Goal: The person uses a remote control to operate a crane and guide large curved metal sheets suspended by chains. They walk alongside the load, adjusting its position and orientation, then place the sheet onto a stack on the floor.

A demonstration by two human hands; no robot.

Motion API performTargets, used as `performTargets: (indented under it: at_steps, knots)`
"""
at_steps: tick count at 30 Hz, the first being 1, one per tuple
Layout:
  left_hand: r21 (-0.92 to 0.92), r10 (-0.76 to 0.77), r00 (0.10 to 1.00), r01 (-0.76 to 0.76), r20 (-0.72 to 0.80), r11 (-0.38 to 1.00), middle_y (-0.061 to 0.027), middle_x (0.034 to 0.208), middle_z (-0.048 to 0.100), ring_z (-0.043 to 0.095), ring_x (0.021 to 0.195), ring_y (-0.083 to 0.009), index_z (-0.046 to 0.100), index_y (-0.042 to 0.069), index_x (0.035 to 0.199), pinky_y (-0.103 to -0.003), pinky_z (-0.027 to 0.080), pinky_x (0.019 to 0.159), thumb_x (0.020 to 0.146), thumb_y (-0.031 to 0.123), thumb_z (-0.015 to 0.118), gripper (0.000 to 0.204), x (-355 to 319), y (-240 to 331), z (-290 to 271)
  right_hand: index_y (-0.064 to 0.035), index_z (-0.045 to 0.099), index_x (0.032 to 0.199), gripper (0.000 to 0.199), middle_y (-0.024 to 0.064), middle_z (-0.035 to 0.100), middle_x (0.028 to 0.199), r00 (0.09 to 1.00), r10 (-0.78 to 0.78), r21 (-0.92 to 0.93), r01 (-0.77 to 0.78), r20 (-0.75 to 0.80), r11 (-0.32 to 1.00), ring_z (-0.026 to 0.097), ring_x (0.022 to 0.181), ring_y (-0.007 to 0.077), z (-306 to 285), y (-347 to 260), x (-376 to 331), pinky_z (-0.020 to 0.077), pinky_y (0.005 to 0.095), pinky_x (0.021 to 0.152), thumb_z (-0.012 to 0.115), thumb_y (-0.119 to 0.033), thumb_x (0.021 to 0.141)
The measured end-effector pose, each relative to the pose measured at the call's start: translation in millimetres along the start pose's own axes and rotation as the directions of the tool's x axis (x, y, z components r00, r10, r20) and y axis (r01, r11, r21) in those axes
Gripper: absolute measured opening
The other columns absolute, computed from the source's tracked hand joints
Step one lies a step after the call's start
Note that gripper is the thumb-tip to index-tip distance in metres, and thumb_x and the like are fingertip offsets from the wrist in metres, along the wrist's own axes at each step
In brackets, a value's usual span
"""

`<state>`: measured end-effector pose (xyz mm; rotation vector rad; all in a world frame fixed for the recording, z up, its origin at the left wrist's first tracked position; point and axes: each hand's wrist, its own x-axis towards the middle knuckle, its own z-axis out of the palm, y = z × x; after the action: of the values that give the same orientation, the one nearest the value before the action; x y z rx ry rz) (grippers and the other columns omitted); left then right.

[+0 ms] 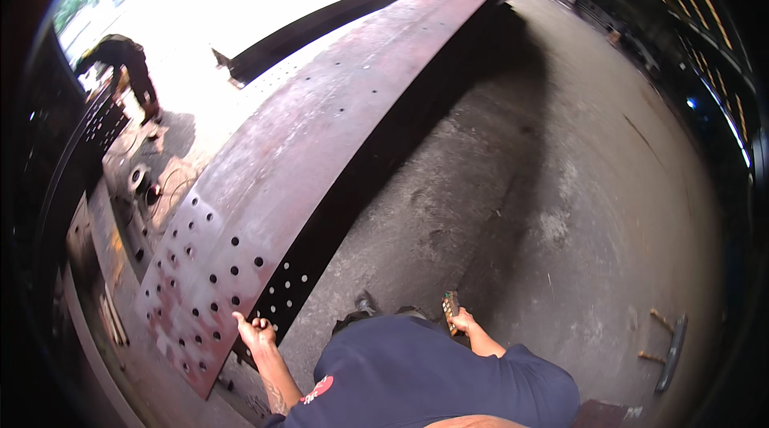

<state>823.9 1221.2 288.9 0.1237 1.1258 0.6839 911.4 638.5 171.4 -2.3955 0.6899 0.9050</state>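
A long rust-red steel girder (320, 131) with rows of bolt holes runs from the lower left to the far top right, its black side face turned toward me. My left hand (256, 331) rests against the girder's near end, thumb out and fingers curled, holding nothing. My right hand (463, 321) is closed around a small handheld remote control box (452, 306) with buttons, held out in front of my dark blue shirt.
Another person (124, 67) bends over at the far left beside black perforated steel (96, 127) and cables on the ground. A second dark beam (320, 23) lies beyond the girder. Grey concrete floor (577, 187) spreads to the right, with a metal bar and wooden pieces (669, 344) lying on it.
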Motion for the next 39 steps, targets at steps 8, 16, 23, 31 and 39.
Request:
performTargets:
  at_steps: [8, 16, 23, 31, 39]
  knots:
    - [0.031, -0.158, 0.980, 0.155, 0.125, 0.987, 0.0026, 0.050, 0.032, 0.028, 0.042, -0.0123, 0.047, 0.016, 0.082, -0.024, 0.030, 0.041, 0.083, 0.060, 0.064, 0.048, 34, -21, 25, -0.0004, 0.049, 0.131, 0.079, 0.0200, 0.058, 0.130, 0.999, 0.017, -0.049, -0.019, -0.043, 0.999, 0.056, 0.121, 0.0322, -9, -32, 22, 0.0466, 0.0390, 0.099, 0.078, -0.041, 0.069]
    - [0.047, -0.147, 0.948, 0.139, 0.282, 0.989, 0.0035, 0.057, 0.038, 0.034, 0.042, -0.0093, 0.052, 0.013, 0.103, -0.023, 0.027, 0.040, 0.088, 0.051, 0.064, 0.042, 36, -54, 37, 0.0005, 0.022, 0.140, 0.095, 0.0272, 0.050, 0.133, 0.999, -0.026, 0.139, 0.020, 0.041, 0.990, 0.052, 0.124, 0.0346, 21, -12, 58, 0.0441, 0.0413, 0.101, 0.078, -0.033, 0.072]
    - [-0.071, -0.129, 0.979, 0.142, 0.156, 0.987, 0.0042, 0.061, 0.046, 0.040, 0.045, -0.0076, 0.054, 0.014, 0.110, -0.022, 0.029, 0.041, 0.079, 0.046, 0.076, 0.050, 36, -87, 51, 0.0103, 0.023, 0.140, 0.096, 0.0286, 0.049, 0.136, 0.996, -0.055, 0.063, 0.050, 0.070, 0.997, 0.054, 0.123, 0.0348, 52, 3, 103, 0.0446, 0.0386, 0.101, 0.076, -0.030, 0.072]
    - [-0.081, -0.073, 0.981, 0.089, 0.179, 0.993, 0.0045, 0.052, 0.039, 0.038, 0.040, -0.0081, 0.051, 0.013, 0.107, -0.022, 0.029, 0.038, 0.083, 0.046, 0.073, 0.047, 78, -114, 58, 0.0082, 0.033, 0.135, 0.083, 0.0273, 0.050, 0.135, 0.994, -0.057, 0.113, 0.067, -0.090, 0.991, 0.053, 0.124, 0.0345, 12, 6, 145, 0.0437, 0.0399, 0.102, 0.076, -0.031, 0.076]
    - [-0.084, -0.228, 0.934, 0.259, 0.276, 0.962, 0.0048, 0.050, 0.029, 0.029, 0.043, -0.0094, 0.053, 0.016, 0.088, -0.024, 0.026, 0.041, 0.082, 0.048, 0.073, 0.038, 86, -106, 64, 0.0006, 0.037, 0.133, 0.073, 0.0251, 0.052, 0.134, 0.969, -0.139, 0.244, 0.187, -0.202, 0.952, 0.050, 0.127, 0.0343, -8, -18, 153, 0.0424, 0.0419, 0.102, 0.072, -0.034, 0.079]
